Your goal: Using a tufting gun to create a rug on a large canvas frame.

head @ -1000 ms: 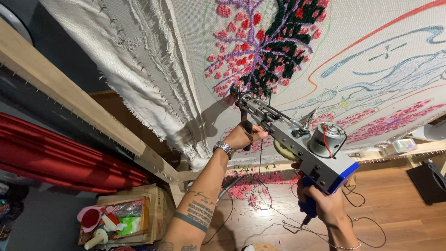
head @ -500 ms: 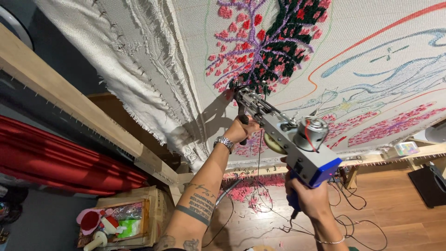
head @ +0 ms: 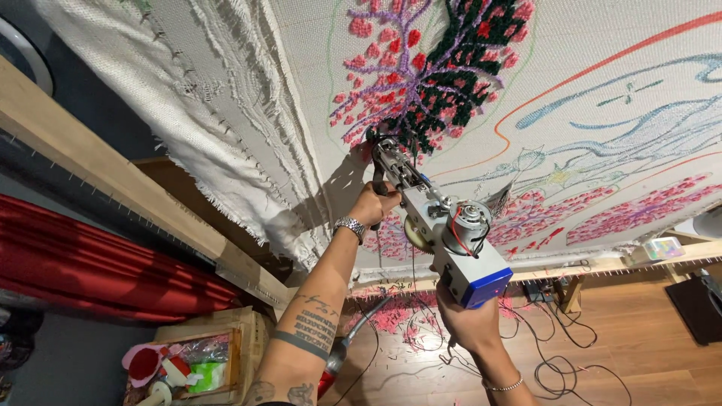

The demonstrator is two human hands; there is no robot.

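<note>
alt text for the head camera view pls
A person presses a grey tufting gun against stretched white cloth, left hand on its front grip, right hand on the rear handle. Its tip meets a pink, purple and black tufted design.

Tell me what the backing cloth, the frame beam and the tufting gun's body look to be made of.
Backing cloth: woven off-white fabric, matte; its grid weave and frayed edge show.
Frame beam: bare pale wood with visible grain, and a row of small metal tacks along its edge.
Tufting gun, held by the left hand and right hand: grey body, probably metal, with a glossy blue end cap, likely plastic.
</note>
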